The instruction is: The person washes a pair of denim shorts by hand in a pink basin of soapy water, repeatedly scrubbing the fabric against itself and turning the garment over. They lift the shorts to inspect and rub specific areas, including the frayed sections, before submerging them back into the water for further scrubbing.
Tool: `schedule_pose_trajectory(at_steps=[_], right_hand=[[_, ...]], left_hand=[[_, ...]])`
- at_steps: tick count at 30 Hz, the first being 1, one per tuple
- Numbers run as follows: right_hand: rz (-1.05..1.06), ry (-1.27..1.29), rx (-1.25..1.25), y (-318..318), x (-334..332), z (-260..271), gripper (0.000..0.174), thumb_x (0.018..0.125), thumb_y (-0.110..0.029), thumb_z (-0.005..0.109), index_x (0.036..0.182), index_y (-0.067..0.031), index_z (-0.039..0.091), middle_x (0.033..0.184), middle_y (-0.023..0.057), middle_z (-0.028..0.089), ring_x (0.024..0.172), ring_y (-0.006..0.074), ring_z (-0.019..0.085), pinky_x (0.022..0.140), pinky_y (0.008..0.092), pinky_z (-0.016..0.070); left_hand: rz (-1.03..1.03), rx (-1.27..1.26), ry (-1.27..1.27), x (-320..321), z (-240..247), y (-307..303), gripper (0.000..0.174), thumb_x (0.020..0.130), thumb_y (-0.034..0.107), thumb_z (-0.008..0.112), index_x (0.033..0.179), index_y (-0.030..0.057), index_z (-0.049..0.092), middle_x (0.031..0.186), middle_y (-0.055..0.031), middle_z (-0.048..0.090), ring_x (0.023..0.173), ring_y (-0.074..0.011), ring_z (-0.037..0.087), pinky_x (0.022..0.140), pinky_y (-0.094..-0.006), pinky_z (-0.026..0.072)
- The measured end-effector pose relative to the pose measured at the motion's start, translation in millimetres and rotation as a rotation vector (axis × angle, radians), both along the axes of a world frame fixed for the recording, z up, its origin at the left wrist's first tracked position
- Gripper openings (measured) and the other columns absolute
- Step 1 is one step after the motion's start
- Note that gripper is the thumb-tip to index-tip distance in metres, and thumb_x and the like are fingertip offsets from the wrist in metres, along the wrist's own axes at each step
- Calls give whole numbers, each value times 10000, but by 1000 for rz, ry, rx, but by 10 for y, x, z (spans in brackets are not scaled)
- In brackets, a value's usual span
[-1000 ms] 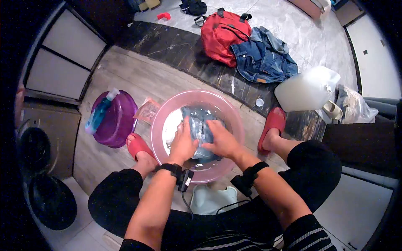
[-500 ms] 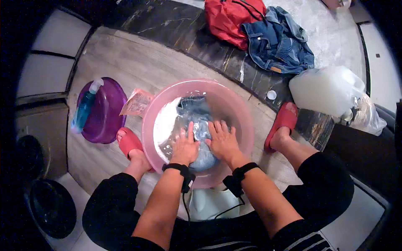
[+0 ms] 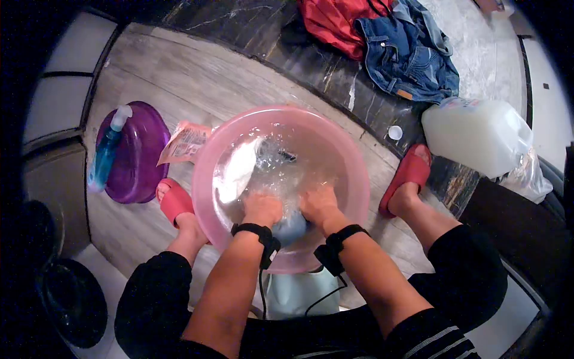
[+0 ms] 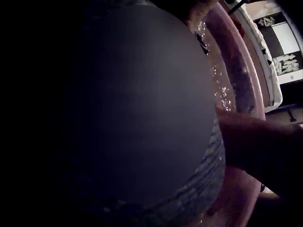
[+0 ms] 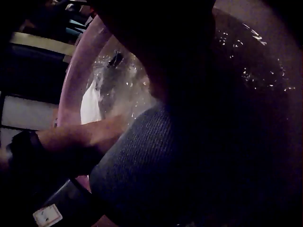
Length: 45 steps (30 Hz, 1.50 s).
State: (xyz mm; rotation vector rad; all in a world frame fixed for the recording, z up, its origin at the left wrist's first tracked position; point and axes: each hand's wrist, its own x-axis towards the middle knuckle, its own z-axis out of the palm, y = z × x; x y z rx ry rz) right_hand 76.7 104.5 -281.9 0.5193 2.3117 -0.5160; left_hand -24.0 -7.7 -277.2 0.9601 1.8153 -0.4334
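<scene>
A pink basin (image 3: 202,173) of cloudy water stands on the floor between the feet. My left hand (image 3: 263,206) and my right hand (image 3: 318,202) are both sunk in the water, side by side, with their fingers hidden below the surface. Blue denim (image 3: 291,230) bulges up between and in front of the wrists; it also fills much of the left wrist view as a rounded dark mass (image 4: 156,104) and shows ribbed cloth (image 5: 142,151) in the right wrist view. A white item (image 3: 238,173) lies in the water at the basin's left.
Left of the basin are a purple basin (image 3: 139,161) holding a blue bottle (image 3: 105,157), and a pink packet (image 3: 186,143). On the dark ledge sit jeans (image 3: 406,60), a red bag (image 3: 332,27), a white jug (image 3: 475,133) and a round cap (image 3: 395,133). Red slippers are on both feet.
Both hands have gone from resting on the denim with spread fingers to being under the water. Much of the denim has sunk from sight, and the water is more stirred. The head view has shifted.
</scene>
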Motion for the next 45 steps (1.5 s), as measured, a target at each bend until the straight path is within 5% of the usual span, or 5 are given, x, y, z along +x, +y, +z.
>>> schedule_pose_trajectory(at_steps=[7,11,26,37,45], right_hand=[[45,-217,-115,105,-163,282,383,852,-206,416,1187,-83,558,1343,146,456,1251,317,400,981,507,347],[-43,360,108,-124,127,311,394,837,-144,443,1218,-53,489,1194,162,553,1139,337,492,911,507,404],[-1057,462,-768,344,185,1142,284,811,-325,655,857,-47,616,752,-15,544,641,92,450,556,265,363],[-1160,776,-1195,21,339,1922,453,864,-249,604,1268,-61,521,1093,46,588,976,148,541,888,301,425],[-622,1076,-1012,-601,390,1921,158,839,-161,646,891,-17,608,1352,128,417,1225,216,399,1034,374,286]], left_hand=[[346,167,35,23,17,-85,446,829,260,489,1197,13,538,1197,-200,561,1127,-340,532,924,-419,425],[625,441,125,186,-141,-352,617,804,312,583,1251,-72,401,1219,-270,511,1138,-372,504,960,-411,397],[1588,690,-768,-140,1404,-608,313,869,249,599,1058,0,583,941,-64,637,830,-180,615,749,-328,499],[1745,802,-1185,111,2263,-582,402,972,302,396,1238,13,482,1173,-113,585,1058,-233,580,939,-377,449],[1807,768,-1329,272,1736,-410,530,910,581,369,1114,126,547,1024,-63,629,885,-201,624,812,-370,506]])
